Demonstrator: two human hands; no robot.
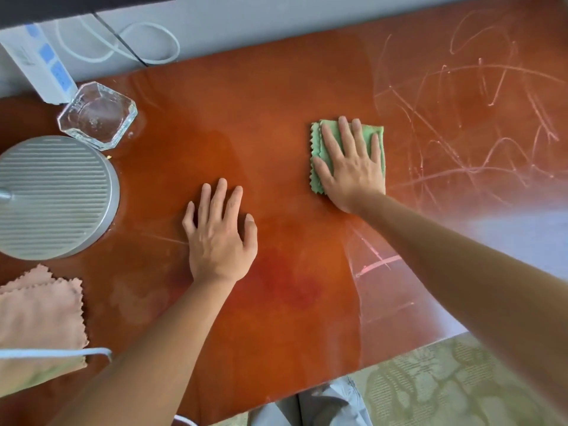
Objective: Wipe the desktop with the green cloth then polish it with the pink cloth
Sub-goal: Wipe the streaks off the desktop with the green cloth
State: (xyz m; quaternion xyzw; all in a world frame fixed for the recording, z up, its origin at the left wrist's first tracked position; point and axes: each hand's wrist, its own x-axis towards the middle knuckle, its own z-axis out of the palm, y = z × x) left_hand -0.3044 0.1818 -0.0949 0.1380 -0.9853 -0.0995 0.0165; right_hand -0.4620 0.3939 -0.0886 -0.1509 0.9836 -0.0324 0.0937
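Green cloth under the right hand on the bench

The right hand (pixel 353 167) presses flat, fingers straight, on the folded, zigzag-edged green cloth (pixel 319 149) at 2 o'clock (pale scribbles beyond it); the left hand (pixel 219 233) rests flat, holding nothing; the pink cloth (pixel 40 315) lies at 8 o'clock on the bench (pixel 246 118)

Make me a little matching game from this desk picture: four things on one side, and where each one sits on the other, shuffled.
Things:
1. green cloth
2. pink cloth
3. glass dish
4. left hand

Places:
A. flat on the bare desktop, holding nothing
B. near-left corner, untouched
C. under the right hand
D. behind the round grey lamp base

Pairs: 1-C, 2-B, 3-D, 4-A
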